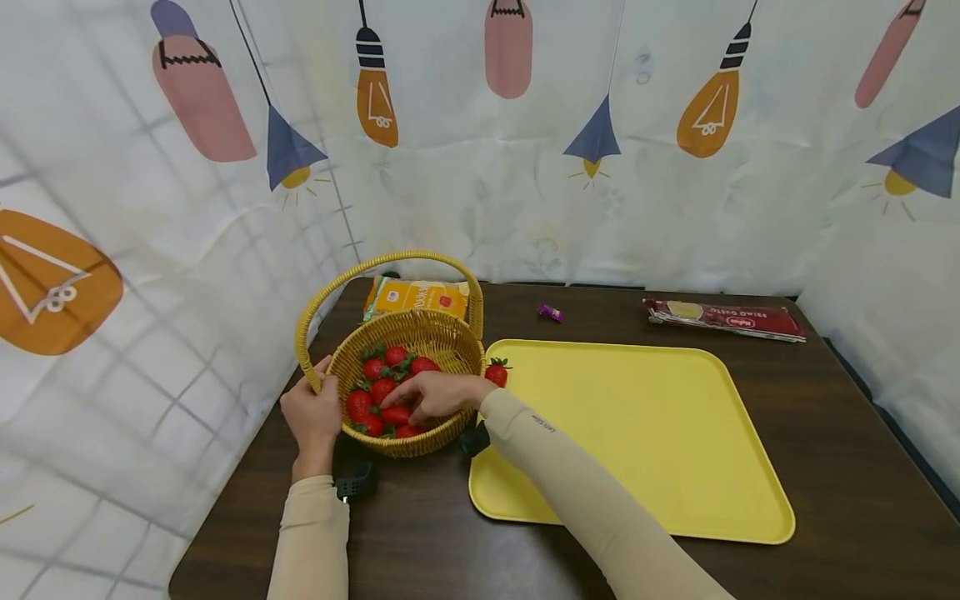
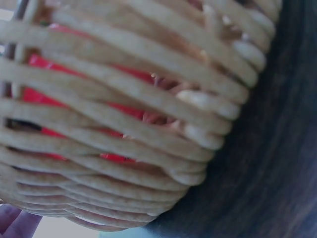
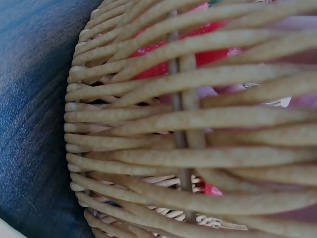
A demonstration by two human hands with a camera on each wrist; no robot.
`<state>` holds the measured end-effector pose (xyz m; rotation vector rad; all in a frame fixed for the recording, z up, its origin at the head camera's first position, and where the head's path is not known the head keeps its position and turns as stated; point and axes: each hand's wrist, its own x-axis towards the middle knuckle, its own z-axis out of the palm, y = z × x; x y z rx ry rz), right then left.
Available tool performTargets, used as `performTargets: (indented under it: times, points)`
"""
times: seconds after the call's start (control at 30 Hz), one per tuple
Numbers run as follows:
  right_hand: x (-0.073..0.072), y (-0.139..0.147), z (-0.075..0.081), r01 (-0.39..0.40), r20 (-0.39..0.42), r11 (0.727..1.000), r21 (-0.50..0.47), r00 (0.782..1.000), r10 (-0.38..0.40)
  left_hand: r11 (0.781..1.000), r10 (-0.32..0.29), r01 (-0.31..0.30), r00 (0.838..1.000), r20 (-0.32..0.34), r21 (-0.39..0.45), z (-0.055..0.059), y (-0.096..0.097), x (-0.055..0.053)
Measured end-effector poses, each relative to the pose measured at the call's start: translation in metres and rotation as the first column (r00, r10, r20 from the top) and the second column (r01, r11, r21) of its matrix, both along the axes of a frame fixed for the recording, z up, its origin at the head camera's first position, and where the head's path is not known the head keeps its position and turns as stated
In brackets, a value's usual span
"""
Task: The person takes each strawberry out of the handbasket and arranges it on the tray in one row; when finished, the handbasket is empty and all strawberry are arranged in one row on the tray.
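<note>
- Reaching among the strawberries [image 1: 382,390] appears to be the step in hand: the right hand [image 1: 438,394] is inside the yellow basket [image 1: 442,337], with its fingertips down at the fruit.
- The left hand [image 1: 313,421] is clamped on the basket's left side, where the handle [image 1: 476,308] meets the rim. That hold should be kept firm, so that a nudge from inside does not tip or slide the basket.
- One red strawberry [image 1: 394,414] lies between the right forefinger and thumb; I cannot tell whether they are pinched on it or only near it. Both wrist views look through the weave and do not settle this.
- A light pinch on the sides would probably serve best, as a ripe berry might bruise; the leafy tops could snag on neighbours, so a straight lift seems wiser than a drag.
- The right sleeve [image 1: 558,450] crosses above the yellow tray [image 1: 637,433]. Raising the wrist over the basket's near right rim should avoid a knock.
- A loose strawberry [image 1: 497,372] sits outside the basket, between it and the tray's far left corner, so the forearm needs care there.
</note>
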<state>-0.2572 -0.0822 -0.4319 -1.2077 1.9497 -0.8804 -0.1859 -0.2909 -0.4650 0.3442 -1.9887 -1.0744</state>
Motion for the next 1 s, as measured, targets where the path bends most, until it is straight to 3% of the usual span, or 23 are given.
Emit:
performTargets:
  times: [0.23, 0.4, 0.6, 0.83, 1.0]
  points:
    - [-0.0006, -0.0001, -0.0047, 0.079, 0.147, 0.996, -0.044, 0.987, -0.072, 1.0, -0.001, 0.001, 1.0, 0.016, -0.005, -0.0012, -0.0019, -0.0002]
    - [0.0005, -0.0016, -0.0043, 0.11, 0.146, 0.992, -0.068, 0.984, -0.099, 1.0, 0.001, -0.001, 1.0, 0.021, 0.002, -0.0003, -0.0034, 0.0012]
    - [-0.0008, -0.002, -0.0027, 0.101, 0.12, 0.992, -0.072, 0.989, -0.091, 1.0, -0.001, 0.001, 1.0, 0.022, -0.005, 0.0018, -0.0028, 0.0013]
    - [-0.0036, 0.0, -0.003, 0.062, 0.185, 0.996, -0.065, 0.982, -0.049, 1.0, 0.002, -0.001, 1.0, 0.013, -0.009, 0.0009, -0.0016, 0.0006]
    - [-0.004, 0.0012, -0.0033, 0.023, 0.182, 0.998, -0.054, 0.983, -0.012, 1.0, 0.003, -0.003, 1.0, 0.006, -0.008, -0.0014, -0.0014, -0.001]
